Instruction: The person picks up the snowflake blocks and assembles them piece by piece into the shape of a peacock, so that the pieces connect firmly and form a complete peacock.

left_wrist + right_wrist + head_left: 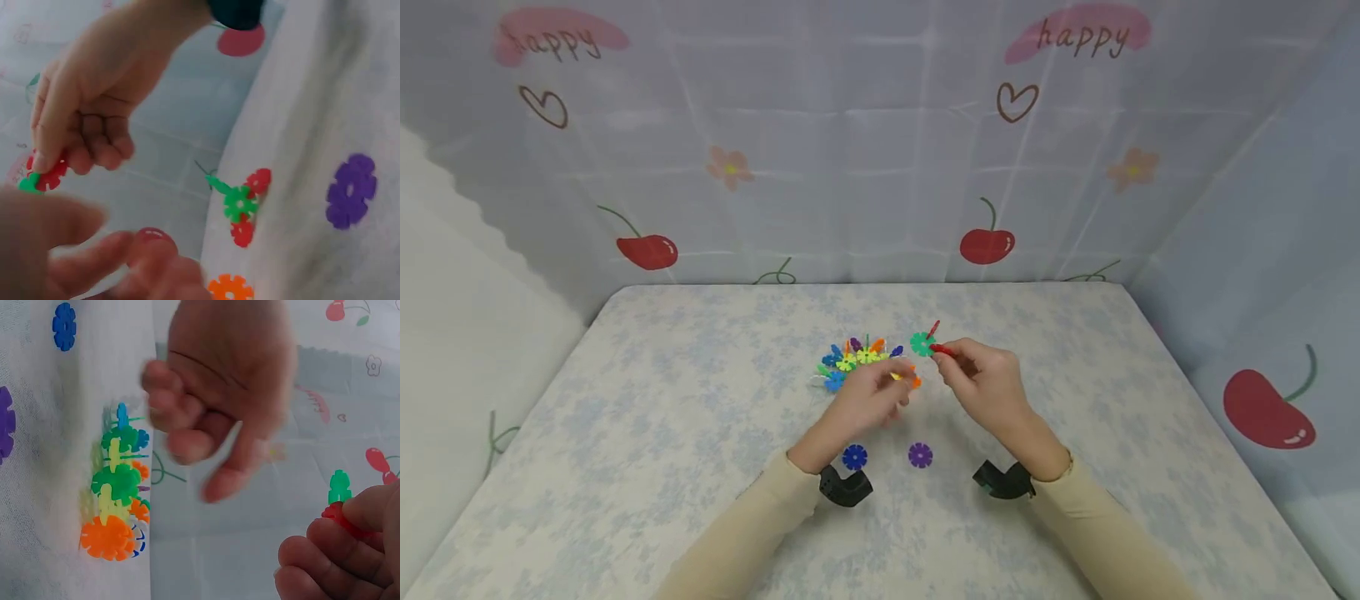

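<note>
My right hand (988, 383) pinches a red notched flower disc (943, 350) between thumb and fingers. A green disc (339, 486) is joined to it, seen in the right wrist view. My left hand (872, 396), blurred in the wrist views, holds nothing; its fingers bend loosely. It hovers over the near side of a many-coloured assembly of joined flower discs (846, 362), hiding part of it. In the left wrist view, a separate cluster of green and red discs (240, 204) is on the table, beyond an orange disc (230, 287).
A blue disc (854, 457) and a purple disc (921, 455) lie flat on the patterned tablecloth (700, 375), nearer to me than the assembly. A printed curtain (850, 167) hangs behind the table. Black wrist mounts (1004, 480) sit below my forearms.
</note>
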Demonstrator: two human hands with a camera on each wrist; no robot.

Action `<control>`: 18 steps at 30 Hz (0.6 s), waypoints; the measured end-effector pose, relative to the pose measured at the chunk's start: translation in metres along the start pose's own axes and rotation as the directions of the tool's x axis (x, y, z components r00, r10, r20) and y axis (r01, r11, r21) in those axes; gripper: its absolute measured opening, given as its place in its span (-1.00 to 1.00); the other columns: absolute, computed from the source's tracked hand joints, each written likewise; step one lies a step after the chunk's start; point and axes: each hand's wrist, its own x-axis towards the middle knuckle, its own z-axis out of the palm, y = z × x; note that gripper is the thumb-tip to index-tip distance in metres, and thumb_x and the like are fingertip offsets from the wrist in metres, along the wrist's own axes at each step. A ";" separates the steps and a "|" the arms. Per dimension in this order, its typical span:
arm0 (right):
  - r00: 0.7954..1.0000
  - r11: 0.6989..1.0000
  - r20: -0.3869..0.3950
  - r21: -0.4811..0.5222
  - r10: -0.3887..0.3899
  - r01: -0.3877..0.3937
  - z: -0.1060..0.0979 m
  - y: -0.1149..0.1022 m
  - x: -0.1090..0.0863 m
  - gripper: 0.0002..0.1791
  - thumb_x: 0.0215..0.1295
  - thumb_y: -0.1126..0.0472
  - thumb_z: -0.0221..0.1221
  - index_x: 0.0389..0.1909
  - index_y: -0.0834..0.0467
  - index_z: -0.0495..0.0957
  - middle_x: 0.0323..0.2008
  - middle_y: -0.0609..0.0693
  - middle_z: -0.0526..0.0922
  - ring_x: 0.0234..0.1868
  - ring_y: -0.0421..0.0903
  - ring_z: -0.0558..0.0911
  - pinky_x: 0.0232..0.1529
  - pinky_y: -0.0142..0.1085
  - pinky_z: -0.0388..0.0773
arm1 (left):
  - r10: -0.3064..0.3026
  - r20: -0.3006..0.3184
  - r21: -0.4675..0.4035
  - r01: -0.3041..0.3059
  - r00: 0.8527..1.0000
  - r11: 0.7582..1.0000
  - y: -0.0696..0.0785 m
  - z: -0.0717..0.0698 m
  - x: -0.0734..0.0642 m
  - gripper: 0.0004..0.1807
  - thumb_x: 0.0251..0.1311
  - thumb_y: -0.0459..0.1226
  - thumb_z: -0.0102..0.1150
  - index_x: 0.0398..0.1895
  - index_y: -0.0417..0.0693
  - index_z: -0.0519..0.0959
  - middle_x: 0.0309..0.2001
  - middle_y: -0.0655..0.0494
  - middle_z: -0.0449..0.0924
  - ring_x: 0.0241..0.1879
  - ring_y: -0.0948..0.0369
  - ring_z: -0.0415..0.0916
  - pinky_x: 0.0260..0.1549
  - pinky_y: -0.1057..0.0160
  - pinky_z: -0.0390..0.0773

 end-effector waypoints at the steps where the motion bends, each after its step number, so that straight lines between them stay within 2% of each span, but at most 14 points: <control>1: 1.000 1.000 -0.001 0.006 0.018 -0.018 -0.002 0.001 0.000 -0.93 0.16 0.48 0.37 -0.35 0.31 0.69 -0.61 0.03 0.68 -0.68 -0.23 0.57 -0.57 -0.55 0.54 | -0.005 0.079 0.157 -0.008 0.997 0.988 -0.002 0.004 0.000 -0.67 0.37 -0.14 0.22 0.08 -0.12 0.64 -0.42 0.00 0.66 -0.55 0.30 0.51 -0.52 0.36 0.56; 2: 0.999 0.999 0.003 0.009 0.032 -0.032 -0.003 0.001 0.001 -0.93 0.16 0.47 0.37 -0.34 0.31 0.69 -0.60 0.03 0.68 -0.67 -0.23 0.59 -0.56 -0.55 0.55 | -0.008 0.156 0.305 -0.041 0.988 0.952 -0.005 0.008 0.000 -0.68 0.29 -0.13 0.30 0.01 -0.11 0.66 -0.42 0.08 0.63 -0.52 0.31 0.47 -0.51 0.38 0.50; 3: 0.999 0.999 0.008 0.010 0.043 -0.043 -0.005 0.001 0.001 -0.93 0.17 0.46 0.37 -0.33 0.31 0.69 -0.59 0.03 0.70 -0.66 -0.23 0.61 -0.54 -0.56 0.56 | -0.006 0.220 0.424 -0.090 0.975 0.901 -0.007 0.013 -0.001 -0.70 0.22 -0.14 0.37 -0.05 -0.08 0.67 -0.42 0.14 0.61 -0.49 0.33 0.44 -0.49 0.39 0.46; 4: 0.999 0.999 0.016 0.009 0.049 -0.049 -0.005 0.002 0.001 -0.93 0.18 0.45 0.37 -0.32 0.30 0.69 -0.58 0.04 0.70 -0.65 -0.22 0.62 -0.53 -0.56 0.57 | -0.009 0.268 0.508 -0.133 0.963 0.851 -0.008 0.017 -0.002 -0.72 0.15 -0.14 0.44 -0.12 -0.06 0.67 -0.42 0.19 0.59 -0.46 0.34 0.42 -0.46 0.40 0.45; 5: 0.998 0.999 0.023 0.009 0.051 -0.051 -0.005 0.001 0.002 -0.93 0.19 0.44 0.37 -0.31 0.31 0.70 -0.57 0.04 0.71 -0.64 -0.21 0.63 -0.52 -0.55 0.58 | -0.030 0.301 0.559 -0.151 0.953 0.815 -0.010 0.021 -0.003 -0.72 0.11 -0.15 0.48 -0.17 -0.04 0.67 -0.43 0.21 0.57 -0.45 0.33 0.41 -0.43 0.41 0.45; 7: 0.998 0.999 0.026 0.004 0.050 -0.050 -0.005 0.001 0.002 -0.94 0.20 0.43 0.37 -0.31 0.30 0.70 -0.55 0.06 0.73 -0.63 -0.19 0.65 -0.50 -0.54 0.60 | -0.055 0.327 0.613 -0.168 0.943 0.772 -0.012 0.027 -0.005 -0.75 0.07 -0.18 0.52 -0.26 0.00 0.63 -0.43 0.25 0.53 -0.42 0.33 0.39 -0.40 0.41 0.44; 8: 0.999 0.999 0.025 0.000 0.045 -0.045 -0.005 0.001 0.002 -0.94 0.19 0.43 0.37 -0.31 0.30 0.70 -0.55 0.06 0.73 -0.62 -0.19 0.66 -0.50 -0.53 0.61 | -0.065 0.329 0.618 -0.163 0.942 0.769 -0.012 0.028 -0.005 -0.77 0.06 -0.20 0.52 -0.30 0.01 0.61 -0.43 0.26 0.51 -0.42 0.33 0.37 -0.40 0.41 0.44; 9: 0.999 0.999 0.024 -0.002 0.039 -0.039 -0.005 0.001 0.002 -0.94 0.19 0.43 0.37 -0.32 0.30 0.70 -0.55 0.06 0.73 -0.63 -0.18 0.66 -0.50 -0.53 0.61 | -0.067 0.331 0.606 -0.158 0.941 0.779 -0.012 0.027 -0.004 -0.79 0.08 -0.24 0.50 -0.34 0.02 0.60 -0.44 0.26 0.50 -0.43 0.33 0.37 -0.42 0.41 0.43; 11: 0.999 1.000 0.024 -0.007 0.025 -0.025 -0.005 0.001 0.003 -0.95 0.19 0.43 0.37 -0.33 0.30 0.71 -0.54 0.06 0.74 -0.62 -0.19 0.66 -0.49 -0.51 0.62 | -0.049 0.333 0.544 -0.149 0.942 0.826 -0.012 0.023 -0.004 -0.81 0.11 -0.31 0.46 -0.40 0.01 0.58 -0.47 0.24 0.51 -0.47 0.33 0.37 -0.45 0.41 0.43; 13: 1.000 1.000 0.020 -0.019 0.001 0.000 -0.006 0.001 0.003 -0.94 0.17 0.43 0.38 -0.34 0.29 0.71 -0.53 0.06 0.74 -0.61 -0.19 0.66 -0.48 -0.46 0.65 | 0.006 0.286 0.442 -0.138 0.958 0.886 -0.010 0.016 -0.002 -0.83 0.14 -0.36 0.41 -0.42 -0.01 0.56 -0.47 0.21 0.56 -0.50 0.34 0.40 -0.49 0.42 0.45; 15: 1.000 0.999 0.010 -0.037 -0.030 0.030 -0.006 0.001 0.003 -0.93 0.14 0.44 0.40 -0.35 0.28 0.72 -0.49 0.07 0.75 -0.59 -0.17 0.68 -0.46 -0.39 0.69 | 0.086 0.162 0.295 -0.132 0.983 0.946 -0.007 0.007 -0.002 -0.87 0.17 -0.42 0.34 -0.38 -0.06 0.56 -0.43 0.12 0.62 -0.50 0.34 0.48 -0.50 0.41 0.50; 16: 0.999 0.998 0.001 -0.051 -0.044 0.044 -0.006 0.002 0.002 -0.92 0.13 0.44 0.41 -0.35 0.28 0.72 -0.47 0.07 0.75 -0.56 -0.16 0.69 -0.45 -0.35 0.71 | 0.124 0.069 0.202 -0.136 0.990 0.970 -0.005 0.003 -0.001 -0.88 0.18 -0.44 0.31 -0.34 -0.10 0.56 -0.40 0.05 0.65 -0.49 0.31 0.54 -0.49 0.40 0.55; 17: 0.998 0.996 -0.010 -0.063 -0.058 0.057 -0.006 0.002 0.002 -0.90 0.10 0.45 0.42 -0.35 0.28 0.73 -0.46 0.08 0.75 -0.55 -0.15 0.70 -0.44 -0.31 0.72 | 0.157 -0.038 0.109 -0.152 0.987 0.982 -0.003 -0.001 -0.001 -0.90 0.19 -0.45 0.29 -0.29 -0.14 0.57 -0.35 -0.02 0.68 -0.48 0.26 0.60 -0.46 0.39 0.61; 18: 0.997 0.995 -0.025 -0.074 -0.070 0.068 -0.006 0.003 0.002 -0.87 0.07 0.47 0.43 -0.34 0.29 0.73 -0.45 0.08 0.76 -0.53 -0.13 0.71 -0.44 -0.28 0.73 | 0.184 -0.144 0.020 -0.183 0.972 0.983 0.000 -0.005 -0.002 -0.90 0.20 -0.46 0.28 -0.24 -0.19 0.59 -0.32 -0.09 0.70 -0.46 0.21 0.65 -0.44 0.37 0.66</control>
